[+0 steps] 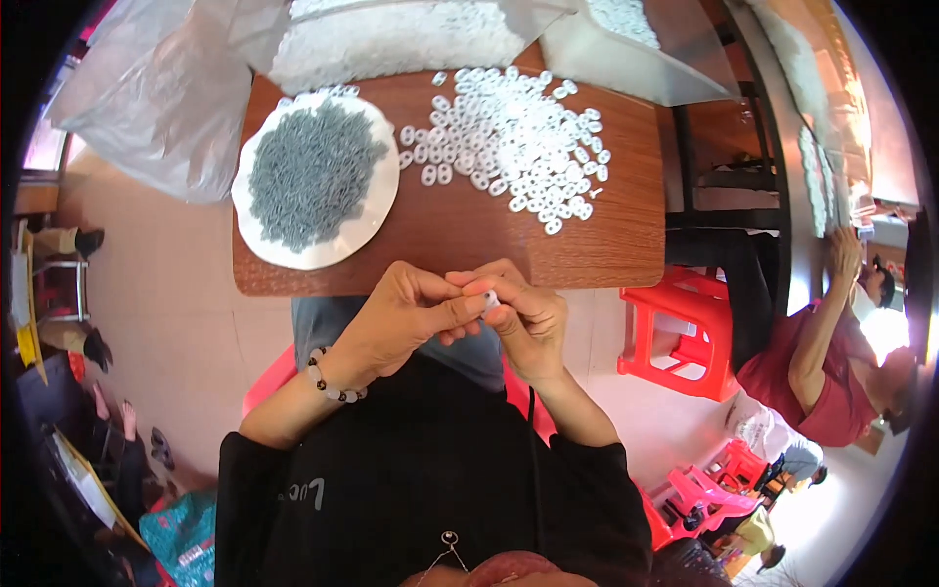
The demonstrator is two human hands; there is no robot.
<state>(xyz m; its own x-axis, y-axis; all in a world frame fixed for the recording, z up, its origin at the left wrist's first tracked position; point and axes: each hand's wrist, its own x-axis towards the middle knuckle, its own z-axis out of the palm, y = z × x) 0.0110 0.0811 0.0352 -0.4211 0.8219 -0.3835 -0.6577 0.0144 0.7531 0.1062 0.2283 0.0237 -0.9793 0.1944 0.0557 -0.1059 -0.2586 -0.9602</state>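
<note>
Both hands meet just off the near edge of the brown table [450, 230]. My right hand [528, 318] pinches a small white plastic piece [491, 301] with a dark spot between thumb and fingers. Against that piece press the thumb and fingertips of my left hand [396, 318], also closed; whether they grip a separate small part is hidden. Beyond the hands, a pile of white oval pieces with two holes [518, 142] is spread over the table. To its left stands a white scalloped plate [264, 245] heaped with small grey rod-like parts [313, 171].
Clear plastic bags of white pieces [391, 44] line the table's far side, and a crumpled plastic bag [156, 108] hangs at the far left. A red plastic stool [680, 333] stands at the right. Another person in a dark red top [822, 372] works at a table there.
</note>
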